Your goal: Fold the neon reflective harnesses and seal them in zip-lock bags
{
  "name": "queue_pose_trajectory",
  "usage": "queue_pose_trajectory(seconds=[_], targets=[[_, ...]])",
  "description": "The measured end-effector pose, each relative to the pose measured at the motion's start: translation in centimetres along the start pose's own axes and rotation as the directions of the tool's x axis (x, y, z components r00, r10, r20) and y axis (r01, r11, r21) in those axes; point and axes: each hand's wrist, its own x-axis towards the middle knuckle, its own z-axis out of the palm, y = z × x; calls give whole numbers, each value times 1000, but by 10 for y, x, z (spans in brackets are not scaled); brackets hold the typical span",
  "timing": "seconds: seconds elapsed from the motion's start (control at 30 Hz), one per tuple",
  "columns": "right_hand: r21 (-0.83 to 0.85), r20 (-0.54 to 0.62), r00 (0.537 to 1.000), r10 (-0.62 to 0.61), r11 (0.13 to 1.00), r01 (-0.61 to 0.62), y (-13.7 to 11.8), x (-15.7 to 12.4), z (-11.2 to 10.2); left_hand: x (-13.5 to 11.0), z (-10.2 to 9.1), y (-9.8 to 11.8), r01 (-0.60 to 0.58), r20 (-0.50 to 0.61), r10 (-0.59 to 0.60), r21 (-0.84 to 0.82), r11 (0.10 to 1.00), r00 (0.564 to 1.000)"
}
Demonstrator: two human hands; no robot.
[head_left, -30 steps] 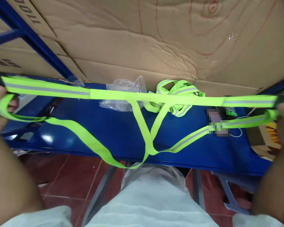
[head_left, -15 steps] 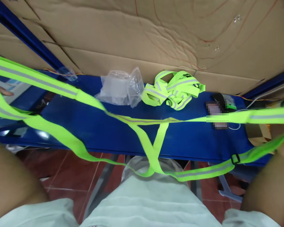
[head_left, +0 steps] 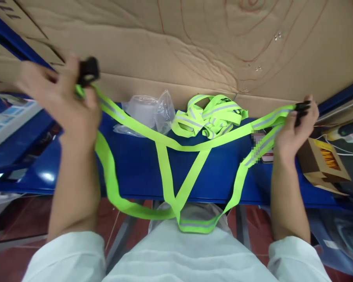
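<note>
A neon-yellow reflective harness (head_left: 191, 148) with grey stripes hangs between my two raised hands. Its straps meet in a V at the middle, and the lower loop sags to my shirt. My left hand (head_left: 67, 94), blurred by motion, grips one end beside a black buckle (head_left: 88, 71). At the other end my right hand (head_left: 296, 127) pinches the straps near a second black buckle (head_left: 302, 107). Behind the harness, a tangled heap of matching reflective straps (head_left: 210, 115) lies on the blue table.
Clear plastic bags (head_left: 147, 113) lie at the back of the blue table (head_left: 129, 168), against a cardboard wall (head_left: 135, 39). An open cardboard box (head_left: 323, 164) stands at the right. A partly pixelated phone-like object (head_left: 266, 156) is behind the right straps. White boxes (head_left: 12, 121) sit far left.
Both hands have come inward into view from the sides. The harness, stretched wide before, now hangs slacker, with its V opened out and both buckled ends showing.
</note>
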Motion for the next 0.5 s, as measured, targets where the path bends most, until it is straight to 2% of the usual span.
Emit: queue_pose_trajectory(seconds=[0.07, 0.1, 0.17, 0.23, 0.3, 0.37, 0.43, 0.5], targets=[[-78, 107, 987, -116, 989, 125, -25, -9, 8, -13, -3, 46, -56, 105, 62, -52, 997, 993], [-83, 166, 971, -169, 979, 185, -38, -16, 13, -21, -7, 70, -139, 178, 153, -90, 986, 972], [-100, 326, 919, -221, 959, 266, -62, -33, 23, -42, -19, 114, -248, 305, 295, -183, 951, 906], [-122, 486, 831, -269, 921, 370, -81, -55, 34, -63, -27, 145, -313, 389, 411, -293, 904, 824], [-81, 606, 728, -319, 887, 455, -95, -77, 43, -81, -30, 161, -377, 426, 507, -355, 856, 749], [-29, 673, 651, -351, 867, 497, -104, -96, 48, -94, -28, 165, -395, 441, 543, -387, 833, 714], [-18, 705, 618, -348, 862, 506, -109, -107, 49, -101, -25, 164, -375, 458, 536, -399, 837, 710], [-43, 720, 616, -320, 865, 500, -112, -112, 48, -104, -23, 163, -356, 477, 523, -399, 845, 707]])
